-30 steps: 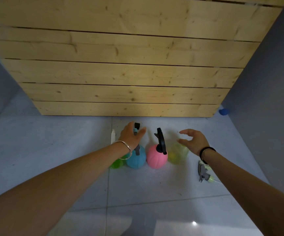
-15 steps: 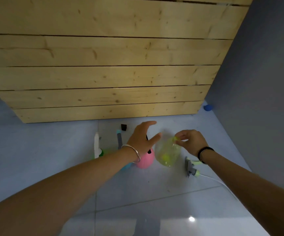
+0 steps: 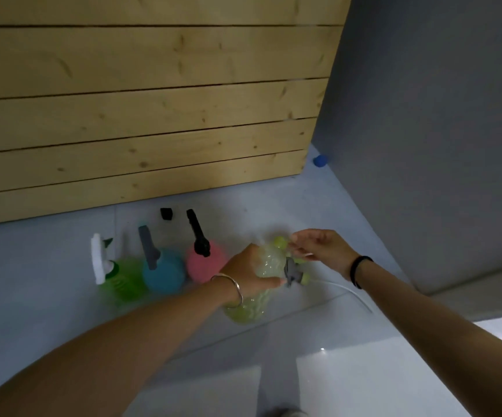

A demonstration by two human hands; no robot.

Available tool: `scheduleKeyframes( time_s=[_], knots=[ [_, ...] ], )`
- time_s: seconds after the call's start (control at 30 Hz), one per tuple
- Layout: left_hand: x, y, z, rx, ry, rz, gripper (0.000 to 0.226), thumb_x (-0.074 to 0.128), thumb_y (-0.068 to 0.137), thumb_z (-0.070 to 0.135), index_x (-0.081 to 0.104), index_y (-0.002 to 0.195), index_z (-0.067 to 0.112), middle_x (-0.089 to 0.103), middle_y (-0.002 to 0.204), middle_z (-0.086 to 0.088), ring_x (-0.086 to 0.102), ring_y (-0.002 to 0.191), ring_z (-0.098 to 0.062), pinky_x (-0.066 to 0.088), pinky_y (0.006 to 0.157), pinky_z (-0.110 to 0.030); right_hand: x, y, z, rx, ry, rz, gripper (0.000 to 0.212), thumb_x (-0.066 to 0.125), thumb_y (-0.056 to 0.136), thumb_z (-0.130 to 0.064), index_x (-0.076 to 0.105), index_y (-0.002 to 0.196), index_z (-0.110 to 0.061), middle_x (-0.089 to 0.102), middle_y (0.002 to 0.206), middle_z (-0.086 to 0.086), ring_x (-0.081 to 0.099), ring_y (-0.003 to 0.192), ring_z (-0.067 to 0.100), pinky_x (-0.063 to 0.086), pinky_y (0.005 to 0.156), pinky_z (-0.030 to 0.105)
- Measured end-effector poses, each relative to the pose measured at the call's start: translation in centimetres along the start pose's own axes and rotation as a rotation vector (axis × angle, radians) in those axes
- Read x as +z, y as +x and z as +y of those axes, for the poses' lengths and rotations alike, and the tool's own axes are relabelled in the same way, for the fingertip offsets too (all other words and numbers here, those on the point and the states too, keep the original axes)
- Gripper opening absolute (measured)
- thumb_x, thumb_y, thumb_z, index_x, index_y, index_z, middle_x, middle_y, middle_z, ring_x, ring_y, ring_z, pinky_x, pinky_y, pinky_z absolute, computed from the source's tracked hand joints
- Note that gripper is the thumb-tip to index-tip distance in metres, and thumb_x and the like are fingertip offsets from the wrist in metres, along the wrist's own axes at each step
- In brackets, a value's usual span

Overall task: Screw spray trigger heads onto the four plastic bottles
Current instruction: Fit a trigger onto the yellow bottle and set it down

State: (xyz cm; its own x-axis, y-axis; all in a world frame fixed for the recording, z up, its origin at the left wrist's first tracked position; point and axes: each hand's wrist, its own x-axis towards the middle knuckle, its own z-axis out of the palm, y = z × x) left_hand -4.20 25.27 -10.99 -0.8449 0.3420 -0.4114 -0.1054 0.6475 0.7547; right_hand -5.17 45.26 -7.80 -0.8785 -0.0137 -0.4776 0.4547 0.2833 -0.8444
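Note:
Three bottles stand in a row on the floor with trigger heads on: a green bottle (image 3: 123, 278) with a white head, a blue bottle (image 3: 164, 270) with a grey head, and a pink bottle (image 3: 206, 264) with a black head. My left hand (image 3: 246, 273) grips the body of a translucent yellow-green bottle (image 3: 248, 310), which is tilted toward me. My right hand (image 3: 319, 246) pinches at its yellow top (image 3: 279, 242). A loose grey trigger head (image 3: 294, 270) with a white tube (image 3: 352, 293) lies just below my right hand.
A wooden plank wall (image 3: 141, 115) rises right behind the bottles, and a grey wall (image 3: 439, 130) closes the right side. A small black cap (image 3: 166, 213) lies behind the bottles. A blue object (image 3: 319, 160) sits in the far corner.
My left hand left the blue bottle's head, crossed over the pink bottle and took hold of the yellow-green bottle. My right hand closed on that bottle's top and it moved toward me.

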Motion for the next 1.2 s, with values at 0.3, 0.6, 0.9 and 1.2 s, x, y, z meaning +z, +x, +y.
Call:
scheduleKeyframes(
  time_s=[0.3,0.6,0.9,1.2],
  knots=[
    [0.6,1.0,-1.4,-0.006,-0.071,0.002,0.035,0.080,0.064,0.039,0.055,0.075,0.061,0.055,0.080,0.039,0.056,0.076,0.022,0.035,0.058,0.008,-0.5,3.1,9.9,0.204,-0.493,0.065,0.052,0.075,0.077,-0.025,0.060,0.125,-0.014,0.058,0.131,0.013,0.054,0.120,0.029,0.041,0.099,0.030],
    [0.4,2.1,-1.6,-0.010,-0.154,0.007,0.047,0.082,0.063,0.038,0.052,0.099,0.034,0.058,0.096,0.020,0.058,0.088,0.006,0.042,0.063,-0.005,2.3,3.2,10.3,0.218,-0.803,0.072,0.037,0.051,0.089,-0.021,0.058,0.125,-0.018,0.059,0.130,0.011,0.055,0.118,0.027,0.043,0.092,0.028],
    [-3.6,-1.4,3.1,0.025,-0.191,0.100,0.073,0.079,0.053,0.056,0.044,0.109,0.027,0.057,0.099,0.012,0.058,0.091,-0.009,0.047,0.072,-0.027,-0.8,-0.1,-0.3,-0.002,-0.486,0.279,0.036,0.064,0.087,-0.021,0.061,0.119,-0.003,0.064,0.116,0.016,0.061,0.105,0.031,0.048,0.094,0.038],
    [-9.1,-9.1,9.0,0.135,-0.287,0.230,0.064,0.083,0.057,0.047,0.040,0.100,0.027,0.053,0.091,0.013,0.052,0.077,-0.001,0.042,0.057,-0.016,-2.5,-9.6,-16.7,-0.324,0.299,0.457,0.031,0.062,0.089,-0.015,0.054,0.116,-0.001,0.062,0.102,0.012,0.063,0.077,0.015,0.054,0.057,0.014]
  ],
)
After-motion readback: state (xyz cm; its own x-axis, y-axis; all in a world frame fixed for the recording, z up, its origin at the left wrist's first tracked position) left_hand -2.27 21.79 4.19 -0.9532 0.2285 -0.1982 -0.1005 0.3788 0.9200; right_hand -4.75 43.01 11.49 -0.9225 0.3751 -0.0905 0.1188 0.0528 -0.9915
